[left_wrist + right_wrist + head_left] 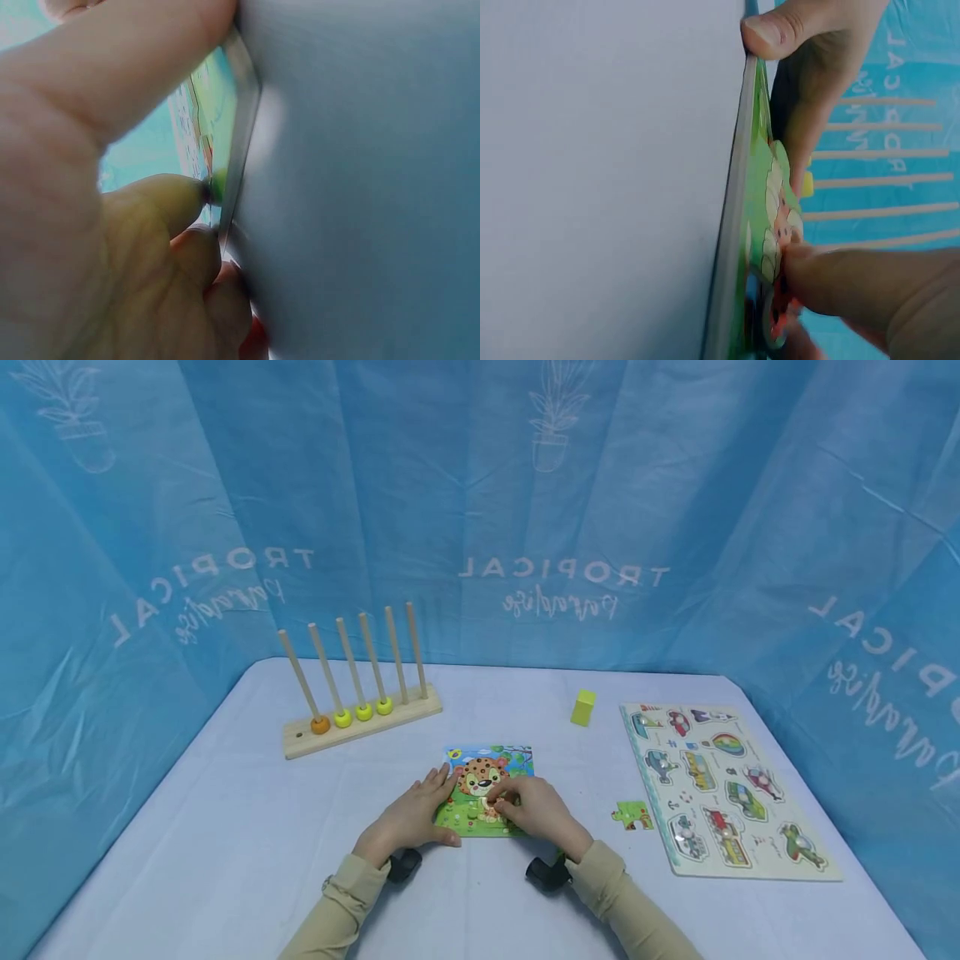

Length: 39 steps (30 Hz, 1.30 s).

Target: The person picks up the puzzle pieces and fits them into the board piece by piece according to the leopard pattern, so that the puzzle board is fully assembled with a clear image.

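Observation:
A jigsaw puzzle board (467,760) with a spotted leopard cub on green grass lies on the white table in the head view. Against its left side rests my left hand (411,817), fingers extended along the edge and thumb at the near corner. Over the lower middle of the picture, my right hand (538,810) pinches a jigsaw piece (774,214) between thumb and fingers. In the right wrist view that piece stands tilted up from the board; fingers hide part of it. A loose green jigsaw piece (633,815) lies on the table to the right.
A wooden peg stand (345,737) with orange and yellow beads stands at the back left. Beyond the puzzle is a yellow-green block (583,707). A knobbed vehicle puzzle board (716,793) lies at the right. Blue printed curtains (420,510) surround the table.

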{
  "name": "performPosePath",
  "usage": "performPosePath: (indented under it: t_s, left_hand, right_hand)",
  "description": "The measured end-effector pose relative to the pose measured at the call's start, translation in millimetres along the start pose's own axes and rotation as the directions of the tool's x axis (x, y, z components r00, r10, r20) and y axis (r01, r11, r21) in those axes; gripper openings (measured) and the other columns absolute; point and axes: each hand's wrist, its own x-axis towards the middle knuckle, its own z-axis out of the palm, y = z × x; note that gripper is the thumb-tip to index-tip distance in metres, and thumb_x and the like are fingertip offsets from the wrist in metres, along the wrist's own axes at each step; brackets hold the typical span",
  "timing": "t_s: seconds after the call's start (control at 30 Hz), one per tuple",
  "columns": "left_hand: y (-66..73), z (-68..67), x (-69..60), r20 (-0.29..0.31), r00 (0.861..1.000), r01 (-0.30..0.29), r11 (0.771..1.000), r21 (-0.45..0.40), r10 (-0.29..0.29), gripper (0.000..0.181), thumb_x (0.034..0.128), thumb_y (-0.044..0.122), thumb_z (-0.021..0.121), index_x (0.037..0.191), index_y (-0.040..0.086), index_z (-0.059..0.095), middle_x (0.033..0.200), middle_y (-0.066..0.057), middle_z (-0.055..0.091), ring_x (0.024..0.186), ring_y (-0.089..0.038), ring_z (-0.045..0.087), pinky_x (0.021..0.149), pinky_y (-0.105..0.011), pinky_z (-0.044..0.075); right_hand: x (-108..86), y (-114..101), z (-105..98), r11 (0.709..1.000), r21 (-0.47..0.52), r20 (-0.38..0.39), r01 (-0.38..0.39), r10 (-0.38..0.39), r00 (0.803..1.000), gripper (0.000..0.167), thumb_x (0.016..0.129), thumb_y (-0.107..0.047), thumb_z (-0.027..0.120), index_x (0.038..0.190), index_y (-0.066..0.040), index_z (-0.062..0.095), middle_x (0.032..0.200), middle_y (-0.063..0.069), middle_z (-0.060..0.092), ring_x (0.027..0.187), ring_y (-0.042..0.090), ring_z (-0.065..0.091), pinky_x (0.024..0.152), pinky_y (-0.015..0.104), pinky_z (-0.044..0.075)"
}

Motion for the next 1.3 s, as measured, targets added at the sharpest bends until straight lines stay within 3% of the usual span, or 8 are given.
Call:
performPosePath:
  t_s: [0.27,0.47,0.57,0.67,0.77,1.07,1.3]
  left_hand:
    - [1.3,-0.1,1.5,0.002,1.0,0.014,1.0,0.002,-0.014,0.1,0.0771,0.039,0.079,0.153,0.005,0.024,0.161,-0.02,0.016,0.149,-0.038,0.016,0.122,-0.053,0.02]
    - [-1.0,-0.9,0.4,-0.006,1.0,0.013,1.0,0.004,-0.013,0.1,0.0772,0.039,0.078,0.154,0.005,0.023,0.161,-0.02,0.016,0.149,-0.038,0.016,0.123,-0.053,0.019]
    - [-1.9,0.0,0.3,-0.005,1.0,0.005,1.0,-0.007,-0.005,0.101,0.0769,0.039,0.078,0.154,0.005,0.023,0.161,-0.02,0.015,0.149,-0.039,0.015,0.123,-0.054,0.018]
    - [-1.9,1.3,0.6,0.001,1.0,0.011,1.0,-0.009,-0.011,0.102,0.0765,0.04,0.078,0.154,0.006,0.022,0.162,-0.019,0.014,0.15,-0.037,0.014,0.123,-0.053,0.017]
    - [-1.8,2.0,1.7,-0.001,1.0,0.014,1.0,0.0,-0.014,0.103,0.0757,0.04,0.079,0.154,0.006,0.022,0.162,-0.019,0.015,0.15,-0.037,0.014,0.123,-0.052,0.018]
    - [-0.6,1.0,4.7,0.007,1.0,0.011,1.0,0.022,-0.011,0.103,0.0761,0.041,0.078,0.154,0.006,0.022,0.162,-0.019,0.014,0.15,-0.037,0.014,0.123,-0.052,0.019]
    - [-0.4,1.8,3.1,0.006,1.0,0.026,1.0,0.006,-0.026,0.103,0.0758,0.04,0.079,0.154,0.006,0.021,0.162,-0.019,0.013,0.15,-0.037,0.014,0.123,-0.052,0.018]
  right_hand:
    - [1.3,-0.4,7.4,0.995,-0.027,-0.097,-0.093,0.09,0.991,0.024,0.081,-0.019,0.078,0.103,-0.019,0.067,0.083,0.001,0.048,0.068,0.013,0.042,0.056,0.022,0.034]
    - [6.3,-0.2,7.5,0.99,0.013,-0.061,-0.137,0.138,0.989,0.038,0.081,-0.021,0.078,0.115,-0.014,0.063,0.088,0.001,0.054,0.075,0.013,0.047,0.06,0.025,0.039]
    - [4.6,8.4,1.2,0.986,0.126,-0.019,-0.114,0.117,0.993,0.04,0.084,-0.021,0.076,0.12,-0.011,0.062,0.095,0.003,0.057,0.079,0.013,0.049,0.065,0.026,0.043]
    - [-0.9,21.5,-11.1,0.953,0.28,0.035,-0.117,0.112,0.993,0.038,0.089,-0.022,0.07,0.124,-0.01,0.061,0.101,0.007,0.059,0.081,0.014,0.054,0.067,0.027,0.047]
    - [-10.0,37.1,-24.4,0.926,0.349,0.05,-0.143,0.134,0.99,0.035,0.094,-0.022,0.064,0.126,-0.007,0.059,0.104,0.01,0.061,0.085,0.015,0.058,0.069,0.028,0.051]
    - [-40.6,61.8,-48.6,0.918,0.243,0.012,-0.312,0.319,0.948,0.033,0.092,-0.031,0.067,0.117,-0.01,0.065,0.1,0.001,0.067,0.092,0.011,0.061,0.08,0.027,0.051]
    - [-68.5,59.2,-51.0,0.903,0.251,-0.013,-0.348,0.362,0.932,0.034,0.089,-0.031,0.07,0.115,-0.01,0.064,0.096,-0.001,0.066,0.087,0.009,0.06,0.075,0.022,0.051]
